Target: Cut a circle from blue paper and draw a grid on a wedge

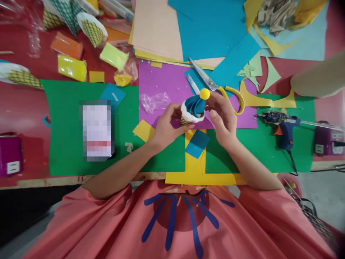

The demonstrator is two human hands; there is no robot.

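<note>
My left hand (167, 125) is wrapped round a small craft ice-cream cone (198, 104), held upright just above the table. The cone has a yellow-and-dark checked base, a white ruffled rim, a folded blue top and a yellow ball at its tip. Close to its right side is my right hand (226, 120), fingers curved and thumb apart, with nothing seen in its grasp. Some of its fingertips lie behind the cone, so contact there cannot be made out. Scissors (212, 84) with yellow handles lie just beyond it. Below the cone rests a blue paper square (197, 143).
A blue glue gun (287, 135) with a cord lies at right, near a pale cylinder (318, 77). Stacked paper sheets (157, 28) and scraps cover the back. At left are a blurred-out phone (97, 131), clay packets (72, 68) and more checked cones (93, 30).
</note>
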